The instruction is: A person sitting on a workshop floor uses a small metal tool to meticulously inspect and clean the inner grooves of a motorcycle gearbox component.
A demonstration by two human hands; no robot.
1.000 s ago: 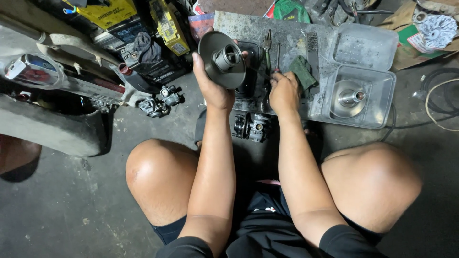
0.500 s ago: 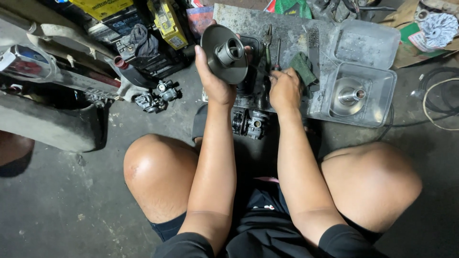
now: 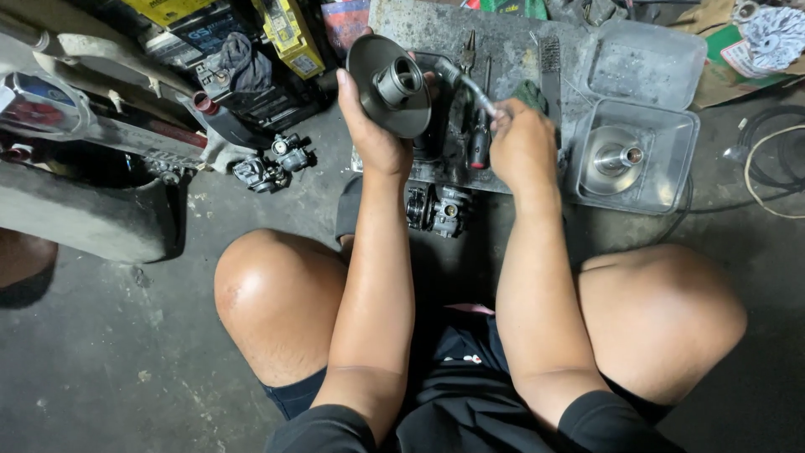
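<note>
My left hand (image 3: 369, 126) holds up a dark round metal pulley disc (image 3: 390, 84) with a hollow hub facing me. My right hand (image 3: 521, 144) grips a slim metal tool (image 3: 471, 86) whose tip points toward the disc's right edge. Both hands hover over a grey metal plate (image 3: 503, 50) on the floor, where pliers (image 3: 467, 52), a red-handled screwdriver (image 3: 480, 143) and a wire brush (image 3: 551, 71) lie. Just below the plate, between my forearms, sits a small engine part (image 3: 440, 210).
A clear plastic tub (image 3: 683, 138) at right holds a shiny cone-shaped metal part (image 3: 616, 157); its lid (image 3: 646, 59) lies behind. Yellow boxes (image 3: 285, 29), a rag and a carburettor (image 3: 272, 164) lie at left beside a scooter body panel (image 3: 84, 126). Cables (image 3: 771, 168) coil far right. My bare knees flank the concrete floor.
My right hand has lifted off the plate and now holds the slim tool up toward the disc. My left hand keeps the disc raised in much the same place.
</note>
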